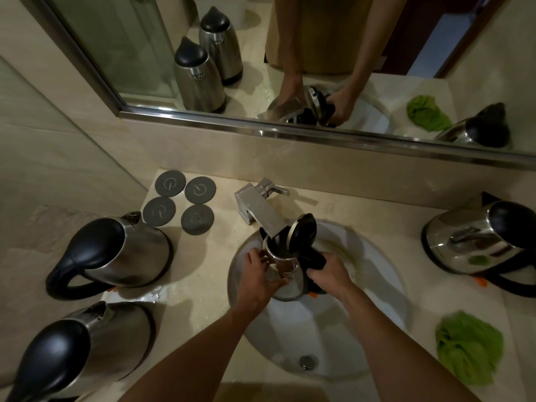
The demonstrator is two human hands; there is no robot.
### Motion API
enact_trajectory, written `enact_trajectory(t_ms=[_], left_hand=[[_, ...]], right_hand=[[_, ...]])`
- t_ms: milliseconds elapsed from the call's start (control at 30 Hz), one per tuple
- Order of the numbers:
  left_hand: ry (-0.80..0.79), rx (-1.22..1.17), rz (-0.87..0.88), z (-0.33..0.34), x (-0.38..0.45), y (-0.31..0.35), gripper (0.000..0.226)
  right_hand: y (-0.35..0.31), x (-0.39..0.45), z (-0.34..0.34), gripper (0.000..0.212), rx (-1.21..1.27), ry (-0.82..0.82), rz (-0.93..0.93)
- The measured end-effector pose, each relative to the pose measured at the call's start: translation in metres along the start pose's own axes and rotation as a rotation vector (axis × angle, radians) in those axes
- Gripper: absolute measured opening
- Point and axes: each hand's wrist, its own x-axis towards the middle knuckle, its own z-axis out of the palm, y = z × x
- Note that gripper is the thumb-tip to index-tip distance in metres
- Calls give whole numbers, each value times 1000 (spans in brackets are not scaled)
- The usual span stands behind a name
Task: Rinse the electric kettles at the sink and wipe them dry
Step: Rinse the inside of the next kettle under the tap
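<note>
One kettle (285, 274), lid up, under the tap (259, 208) over the sink (385, 288): right hand (329, 275) grasping its handle, left hand (259, 275) clasping its body; three kettles wait on the bench (203, 256) at 3, 8, 9 o'clock, green cloth (468, 345) unused — likely early.
</note>
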Motion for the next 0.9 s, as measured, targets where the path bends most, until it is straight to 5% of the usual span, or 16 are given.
enact_trajectory(t_ms=[900], left_hand=[[75,-23,28,-11,-3,-8,82]], right_hand=[[-2,-3,16,24,73,55,-36]])
